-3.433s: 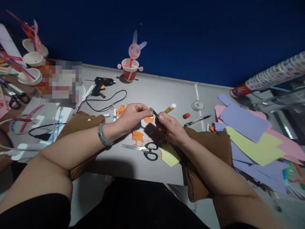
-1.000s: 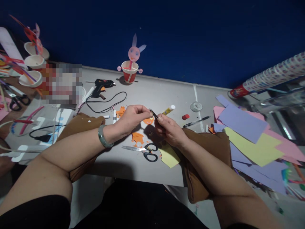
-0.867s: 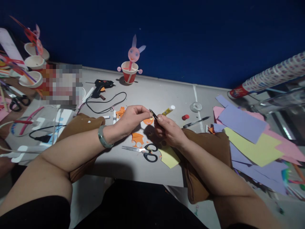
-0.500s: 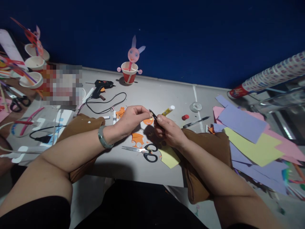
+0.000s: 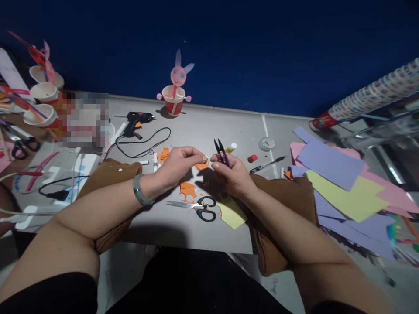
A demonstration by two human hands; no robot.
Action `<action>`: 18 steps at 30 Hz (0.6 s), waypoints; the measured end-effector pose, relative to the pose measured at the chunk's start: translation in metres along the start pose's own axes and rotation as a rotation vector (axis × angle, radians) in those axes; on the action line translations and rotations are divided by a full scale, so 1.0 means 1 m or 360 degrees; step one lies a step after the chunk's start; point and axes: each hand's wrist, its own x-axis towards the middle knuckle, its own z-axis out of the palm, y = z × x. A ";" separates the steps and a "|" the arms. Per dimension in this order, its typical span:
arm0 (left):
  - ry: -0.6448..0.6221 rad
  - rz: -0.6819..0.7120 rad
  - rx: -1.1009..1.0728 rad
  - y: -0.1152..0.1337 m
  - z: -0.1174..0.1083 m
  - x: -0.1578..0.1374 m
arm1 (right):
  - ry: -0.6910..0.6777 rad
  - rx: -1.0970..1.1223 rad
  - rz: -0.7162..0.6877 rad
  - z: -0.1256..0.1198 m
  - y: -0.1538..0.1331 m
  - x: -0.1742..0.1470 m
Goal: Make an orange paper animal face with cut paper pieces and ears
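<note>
Wrapped in my right hand (image 5: 234, 174) is a pair of thread snips (image 5: 221, 150), its two dark blades pointing up and apart. My left hand (image 5: 180, 168), just to the left, pinches thumb and forefinger together; a tiny pale bit shows at the fingertips, too small to name. Under and between the hands lie an orange paper disc (image 5: 202, 166) and an orange paper offcut with round cut-outs (image 5: 187, 191). Closer to me are black-handled scissors (image 5: 204, 208) and a yellow paper piece (image 5: 233, 214). Behind my right hand, a yellow glue stick or marker with white end (image 5: 231, 148) is partly hidden.
A glue gun (image 5: 135, 123) with looped cord lies back left, near a rabbit-faced paper cup (image 5: 173, 102). To the right are a tape roll (image 5: 266, 144), red cap (image 5: 252, 158), pen (image 5: 268, 164), coloured paper (image 5: 334, 163) and stacked cups (image 5: 369, 96). Brown cushions (image 5: 284, 200) lie under my forearms.
The snips have turned in my right hand, so their blades now point upward and spread instead of toward my left fingers. My left hand keeps its pinch. The view has shifted slightly.
</note>
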 end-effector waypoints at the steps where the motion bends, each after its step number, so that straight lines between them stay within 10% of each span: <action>1: -0.0003 -0.0013 0.0013 0.000 0.000 -0.001 | 0.0021 -0.0047 -0.0034 0.000 0.001 -0.001; 18: -0.0041 -0.0081 0.0123 -0.005 0.004 -0.004 | 0.0048 -0.0273 -0.0212 0.005 -0.004 -0.003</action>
